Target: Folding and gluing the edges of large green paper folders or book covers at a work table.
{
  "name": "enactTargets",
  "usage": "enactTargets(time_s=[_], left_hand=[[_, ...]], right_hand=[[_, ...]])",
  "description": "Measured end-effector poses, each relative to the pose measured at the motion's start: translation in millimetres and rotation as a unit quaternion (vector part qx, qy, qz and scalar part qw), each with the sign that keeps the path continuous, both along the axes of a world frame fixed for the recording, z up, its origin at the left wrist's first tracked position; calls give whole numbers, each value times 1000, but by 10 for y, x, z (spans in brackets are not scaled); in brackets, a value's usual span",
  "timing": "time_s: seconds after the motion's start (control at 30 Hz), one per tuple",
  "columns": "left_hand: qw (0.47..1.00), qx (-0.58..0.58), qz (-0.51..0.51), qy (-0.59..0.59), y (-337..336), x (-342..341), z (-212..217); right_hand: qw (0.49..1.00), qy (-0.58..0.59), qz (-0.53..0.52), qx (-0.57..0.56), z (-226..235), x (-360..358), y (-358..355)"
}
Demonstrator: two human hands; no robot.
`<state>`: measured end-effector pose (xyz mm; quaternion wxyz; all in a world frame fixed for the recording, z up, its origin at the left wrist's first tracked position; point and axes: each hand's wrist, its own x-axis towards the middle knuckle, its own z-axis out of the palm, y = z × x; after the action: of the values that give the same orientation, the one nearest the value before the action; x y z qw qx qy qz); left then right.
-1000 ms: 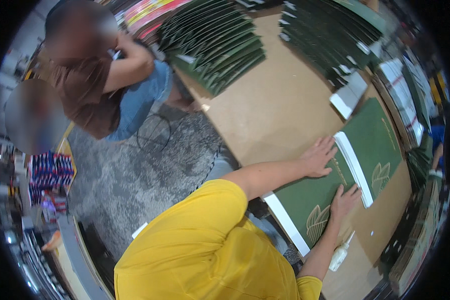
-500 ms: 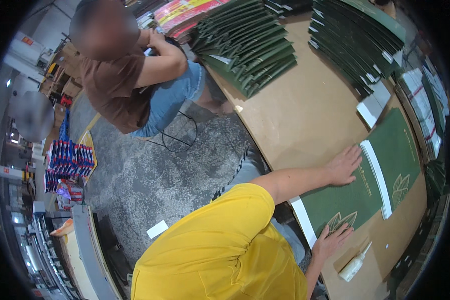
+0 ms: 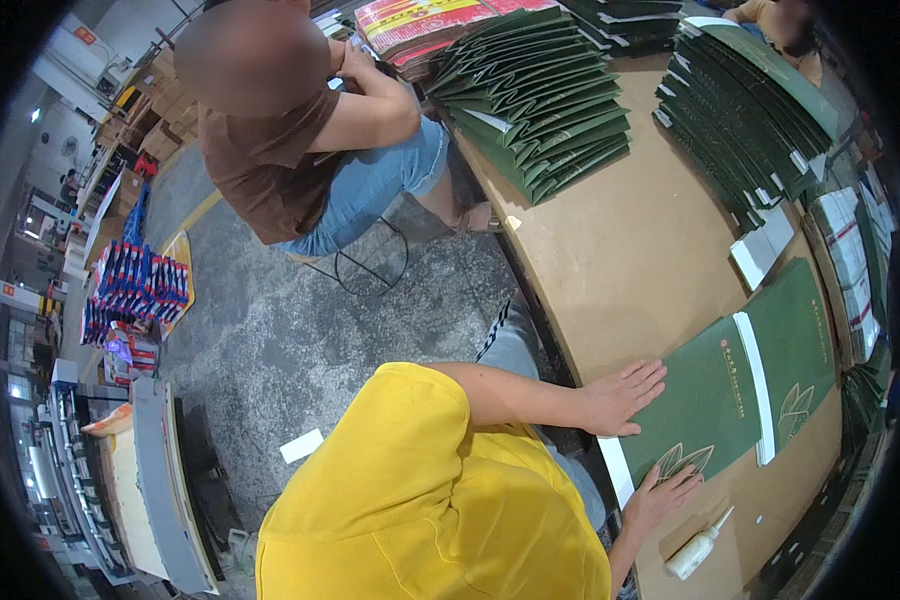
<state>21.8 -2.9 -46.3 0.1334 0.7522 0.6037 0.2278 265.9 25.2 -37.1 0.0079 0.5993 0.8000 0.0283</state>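
A flat green paper bag or printed sheet (image 3: 705,395) lies on the brown table, with gold lotus line art and a white strip along its near edge. My left hand (image 3: 618,398) rests flat at its upper near corner, fingers stretched out. Over the lotus print my right hand (image 3: 658,500) is spread, palm down, on the lower part. Neither hand holds anything. A white strip (image 3: 755,385) runs along the far side, beyond which another green sheet (image 3: 795,350) with the same lotus lies partly covered. Close to my right hand, a white squeeze bottle with a pointed nozzle (image 3: 694,555) lies on its side.
Stacks of folded green bags stand at the table's far left (image 3: 540,110) and far right (image 3: 735,120). A co-worker in a brown shirt (image 3: 270,165) sits on a stool to the left. Wrapped bundles (image 3: 845,260) line the right edge. A bare stretch of tabletop (image 3: 620,240) lies between.
My left hand has slid from beside the far white strip back toward the near edge of the green sheet. My right hand stays in place. The view has shifted slightly.
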Motion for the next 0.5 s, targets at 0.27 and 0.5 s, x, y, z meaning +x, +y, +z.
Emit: enactTargets(time_s=[0.27, 0.5], left_hand=[[1000, 18, -8, -2, -8, -29, -32], [1000, 30, 0, 0, 8, -53, -40]], right_hand=[[1000, 28, -8, -7, 3, -7, -27], [999, 28, -22, -34, 96, -94, -40]])
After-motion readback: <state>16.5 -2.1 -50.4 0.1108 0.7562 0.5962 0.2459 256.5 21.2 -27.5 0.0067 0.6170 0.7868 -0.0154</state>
